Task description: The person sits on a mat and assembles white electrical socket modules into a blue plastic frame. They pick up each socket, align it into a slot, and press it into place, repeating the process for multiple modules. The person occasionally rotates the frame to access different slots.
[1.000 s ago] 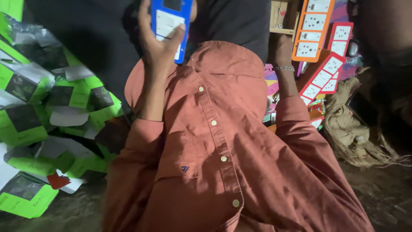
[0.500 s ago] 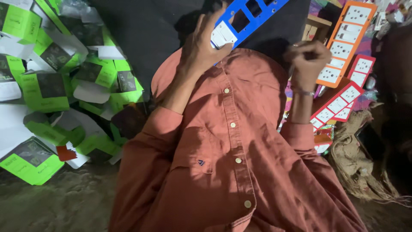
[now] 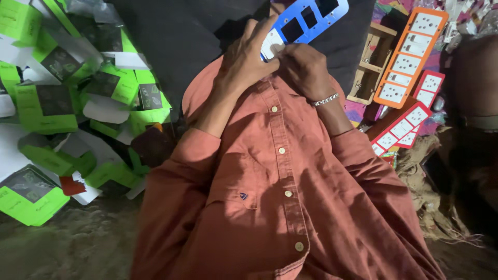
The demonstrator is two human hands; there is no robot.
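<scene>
Hands are meeting above the buttoned front of a rust-red shirt (image 3: 290,207): the left hand (image 3: 244,62) is gripping the lower end of a blue switch plate (image 3: 303,21) with fingers curled round its edge, while the right hand (image 3: 303,70), a silver bracelet (image 3: 326,99) at its wrist, is closing bent fingers on the white switch (image 3: 271,44) at that end. Green-and-white cartons (image 3: 57,103) are lying heaped to the left, orange and red switch boards (image 3: 410,57) leaning farther off to the right.
</scene>
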